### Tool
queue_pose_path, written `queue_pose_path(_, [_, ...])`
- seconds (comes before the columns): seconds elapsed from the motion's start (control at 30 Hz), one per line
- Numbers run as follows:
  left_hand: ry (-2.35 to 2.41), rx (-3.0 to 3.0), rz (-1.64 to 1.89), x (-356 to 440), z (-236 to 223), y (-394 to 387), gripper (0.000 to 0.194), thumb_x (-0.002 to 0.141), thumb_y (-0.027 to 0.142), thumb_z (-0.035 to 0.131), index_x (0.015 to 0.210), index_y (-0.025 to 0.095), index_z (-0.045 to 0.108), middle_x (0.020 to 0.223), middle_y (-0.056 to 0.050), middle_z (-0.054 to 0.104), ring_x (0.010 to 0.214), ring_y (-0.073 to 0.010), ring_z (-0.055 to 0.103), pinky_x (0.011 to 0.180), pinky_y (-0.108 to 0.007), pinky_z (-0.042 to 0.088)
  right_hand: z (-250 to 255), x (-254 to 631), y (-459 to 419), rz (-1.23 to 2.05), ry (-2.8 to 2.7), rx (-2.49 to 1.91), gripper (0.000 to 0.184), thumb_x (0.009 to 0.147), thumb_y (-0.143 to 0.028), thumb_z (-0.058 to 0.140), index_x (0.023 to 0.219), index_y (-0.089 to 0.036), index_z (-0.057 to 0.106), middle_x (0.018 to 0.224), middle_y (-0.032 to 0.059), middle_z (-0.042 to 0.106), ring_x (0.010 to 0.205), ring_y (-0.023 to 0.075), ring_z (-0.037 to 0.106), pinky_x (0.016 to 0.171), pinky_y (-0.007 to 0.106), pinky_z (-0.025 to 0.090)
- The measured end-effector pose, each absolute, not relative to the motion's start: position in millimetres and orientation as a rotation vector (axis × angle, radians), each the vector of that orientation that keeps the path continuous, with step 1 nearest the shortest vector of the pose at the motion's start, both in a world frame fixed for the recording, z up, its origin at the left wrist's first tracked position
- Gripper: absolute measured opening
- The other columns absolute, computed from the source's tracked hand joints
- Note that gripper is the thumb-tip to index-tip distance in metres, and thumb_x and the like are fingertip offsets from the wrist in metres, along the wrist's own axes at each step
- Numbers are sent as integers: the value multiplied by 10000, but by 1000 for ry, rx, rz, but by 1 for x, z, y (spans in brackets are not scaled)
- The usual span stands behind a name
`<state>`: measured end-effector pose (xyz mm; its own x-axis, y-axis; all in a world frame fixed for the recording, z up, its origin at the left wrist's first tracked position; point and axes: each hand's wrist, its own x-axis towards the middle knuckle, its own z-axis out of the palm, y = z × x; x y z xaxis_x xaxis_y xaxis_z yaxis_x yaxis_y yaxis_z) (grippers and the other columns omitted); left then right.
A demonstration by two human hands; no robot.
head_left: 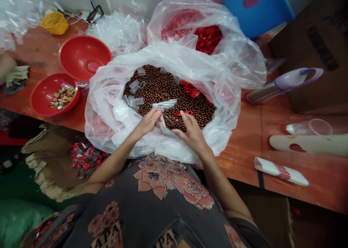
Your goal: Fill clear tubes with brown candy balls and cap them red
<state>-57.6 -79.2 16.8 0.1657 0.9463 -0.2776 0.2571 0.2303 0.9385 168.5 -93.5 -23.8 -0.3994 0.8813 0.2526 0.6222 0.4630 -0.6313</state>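
Reddish-brown tabletop (239, 161) in front of you is pretty packed, with a big whitish plastic bag (106, 96) sitting wide open right at your edge. It's loaded with little brown balls (160, 79), plus some clear plastic tubes (134, 85) on your left side of the pile and a few red pieces (194, 92) toward the right. Both your hands are over the near part of it. Your left hand (149, 122) has its fingers bunched just beside a pale strip (168, 104); can't tell if it's gripping anything. Your right hand (193, 132) looks loose, thumb and fingers apart, close to another red piece (183, 113). Off left you've got two red bowls (85, 52), the nearer one holding small colorful bits (63, 97).
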Motion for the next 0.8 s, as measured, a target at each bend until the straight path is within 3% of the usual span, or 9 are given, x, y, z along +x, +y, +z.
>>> queue_pose_path(0.07, [1508, 1643, 543, -76, 16, -76, 242, 928, 349, 487, 987, 184, 653, 880, -55, 640, 818, -179, 568, 814, -312, 439, -28, 179, -84, 549, -2114, -1325, 512, 950, -306, 506, 1452, -242, 424, 1352, 156, 521, 1272, 320, 500, 1072, 559, 433])
queue_pose_path(0.17, [1614, 2024, 226, -83, 10, -73, 190, 881, 291, 568, 948, 171, 699, 932, -93, 631, 971, -247, 548, 941, -389, 394, -34, 193, -68, 488, -2081, -1426, 401, 936, -202, 435, 1309, -180, 584, 1265, 165, 567, 1207, 311, 546, 1039, 529, 468])
queue_pose_path(0.37, [1740, 2181, 286, -66, 11, -43, 243, 918, 204, 493, 1032, 161, 703, 1029, -110, 613, 1009, -239, 567, 937, -358, 427, -38, 204, -50, 418, -2105, -1562, 455, 901, -181, 438, 1330, -221, 586, 1279, 141, 561, 1146, 305, 585, 965, 496, 520])
queue_pose_path(0.53, [2142, 2062, 132, -106, 6, -12, 334, 816, 49, 513, 1091, 143, 678, 1088, -152, 654, 1027, -280, 598, 871, -376, 449, -48, 197, -47, 313, -2383, -1422, 419, 929, -189, 448, 1317, -214, 604, 1301, 141, 584, 1088, 293, 582, 928, 493, 513])
queue_pose_path(0.67, [2129, 2008, 168, -132, 1, -10, 325, 799, 108, 602, 1103, 182, 689, 1042, -131, 703, 1009, -295, 607, 851, -381, 449, -56, 189, -47, 321, -2374, -1441, 301, 956, -256, 453, 1108, -198, 706, 1064, 138, 669, 927, 288, 588, 858, 474, 507])
queue_pose_path(0.8, [1823, 1866, 548, -117, 8, -19, 359, 819, 274, 665, 1173, 220, 640, 919, -40, 709, 866, -208, 624, 802, -307, 451, -55, 190, -50, 379, -2227, -1472, 300, 972, -298, 439, 1110, -194, 685, 1027, 124, 672, 949, 280, 608, 868, 449, 515])
